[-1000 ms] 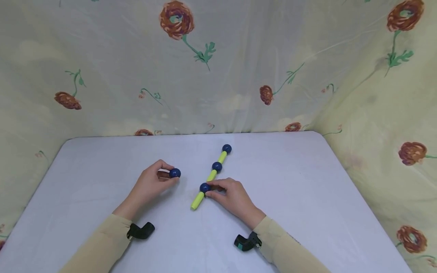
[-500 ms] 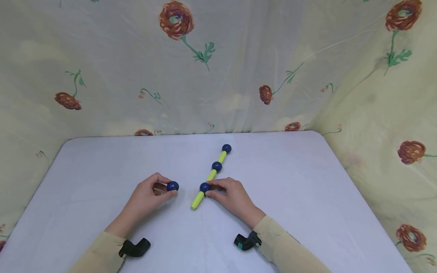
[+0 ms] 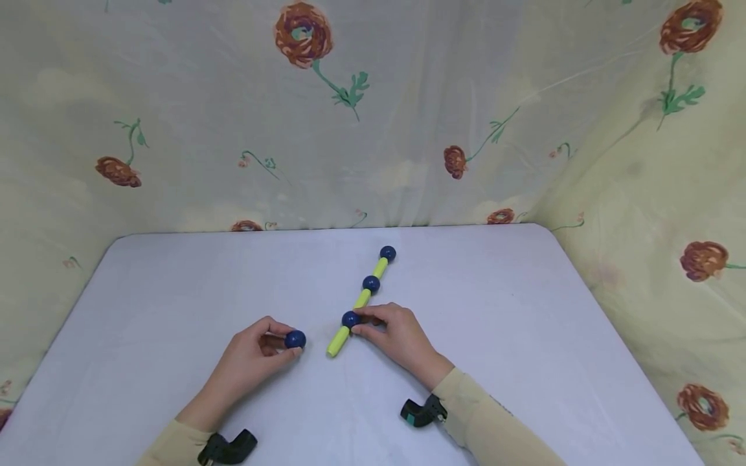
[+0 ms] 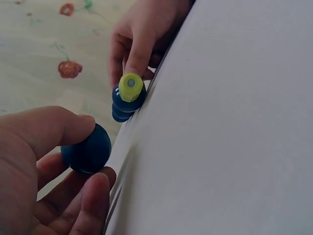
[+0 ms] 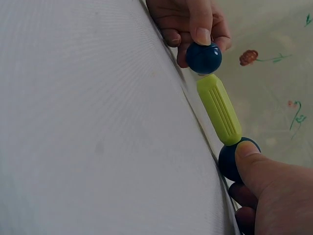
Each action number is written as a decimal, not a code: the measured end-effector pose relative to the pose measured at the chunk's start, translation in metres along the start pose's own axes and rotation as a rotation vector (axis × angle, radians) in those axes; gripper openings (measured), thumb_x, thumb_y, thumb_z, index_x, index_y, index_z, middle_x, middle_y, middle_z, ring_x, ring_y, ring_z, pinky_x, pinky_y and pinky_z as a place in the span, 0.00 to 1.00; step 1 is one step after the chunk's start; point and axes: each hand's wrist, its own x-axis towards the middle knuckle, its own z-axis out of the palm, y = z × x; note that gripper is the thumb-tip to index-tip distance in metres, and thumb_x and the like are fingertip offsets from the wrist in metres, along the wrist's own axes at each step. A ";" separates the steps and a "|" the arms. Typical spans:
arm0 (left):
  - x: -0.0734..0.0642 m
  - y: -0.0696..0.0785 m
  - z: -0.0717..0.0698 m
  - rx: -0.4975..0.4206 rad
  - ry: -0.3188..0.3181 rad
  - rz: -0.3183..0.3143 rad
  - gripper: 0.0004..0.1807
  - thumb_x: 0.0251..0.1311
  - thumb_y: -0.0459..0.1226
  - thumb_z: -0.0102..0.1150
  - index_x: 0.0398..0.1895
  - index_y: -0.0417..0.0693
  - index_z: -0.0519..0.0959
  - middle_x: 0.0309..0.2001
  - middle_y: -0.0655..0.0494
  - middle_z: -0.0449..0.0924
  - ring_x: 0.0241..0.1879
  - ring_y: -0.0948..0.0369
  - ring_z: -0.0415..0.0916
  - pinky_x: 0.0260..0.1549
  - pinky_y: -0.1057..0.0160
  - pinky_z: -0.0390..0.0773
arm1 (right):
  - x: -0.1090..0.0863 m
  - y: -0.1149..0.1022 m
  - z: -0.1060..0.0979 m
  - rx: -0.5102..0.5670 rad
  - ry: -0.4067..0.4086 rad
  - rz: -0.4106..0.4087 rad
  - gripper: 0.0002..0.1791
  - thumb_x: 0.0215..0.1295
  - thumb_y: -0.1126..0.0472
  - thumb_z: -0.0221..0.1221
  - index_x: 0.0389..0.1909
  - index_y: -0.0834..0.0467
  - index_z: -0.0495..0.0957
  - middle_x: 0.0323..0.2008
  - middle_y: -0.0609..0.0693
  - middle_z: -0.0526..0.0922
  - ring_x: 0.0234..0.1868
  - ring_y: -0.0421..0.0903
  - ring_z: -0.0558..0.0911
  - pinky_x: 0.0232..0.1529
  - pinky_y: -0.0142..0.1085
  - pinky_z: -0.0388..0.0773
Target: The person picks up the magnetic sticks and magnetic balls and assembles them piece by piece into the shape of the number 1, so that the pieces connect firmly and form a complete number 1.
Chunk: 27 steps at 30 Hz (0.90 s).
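Note:
My left hand (image 3: 253, 356) pinches a loose dark blue ball (image 3: 295, 339) between thumb and fingers, just left of a chain of magnetic pieces. That chain alternates blue balls and yellow-green rods, running from the far middle of the table toward me. With thumb and fingertips my right hand (image 3: 399, 336) grips the nearest ball of the chain (image 3: 351, 319). From this ball a ribbed yellow-green rod (image 5: 220, 110) sticks out toward me. Its free end (image 4: 131, 83) faces the left hand in the left wrist view. A middle ball (image 3: 371, 283) and a far ball (image 3: 388, 254) continue the line.
The white-covered table (image 3: 495, 310) has rounded far corners. A flowered cloth (image 3: 408, 116) hangs behind it and along the sides. Black wrist-worn devices sit at the left cuff (image 3: 228, 446) and the right cuff (image 3: 423, 411).
My left hand has drawn its ball toward me, now roughly level with the free rod end. The right hand and the chain have stayed in place.

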 end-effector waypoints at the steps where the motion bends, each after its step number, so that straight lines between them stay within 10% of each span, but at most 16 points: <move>1: -0.001 0.000 0.001 -0.006 -0.004 -0.002 0.15 0.51 0.38 0.76 0.40 0.51 0.80 0.41 0.58 0.83 0.37 0.64 0.81 0.35 0.66 0.80 | 0.000 0.000 0.000 -0.001 0.000 0.000 0.18 0.61 0.49 0.68 0.51 0.46 0.85 0.39 0.35 0.84 0.39 0.31 0.78 0.41 0.33 0.75; 27: -0.007 0.002 0.005 0.168 -0.073 0.077 0.16 0.45 0.47 0.79 0.35 0.57 0.83 0.23 0.66 0.74 0.22 0.64 0.69 0.23 0.65 0.70 | 0.000 -0.001 0.000 0.008 -0.003 0.008 0.18 0.61 0.49 0.68 0.51 0.45 0.85 0.40 0.34 0.85 0.41 0.32 0.79 0.42 0.33 0.76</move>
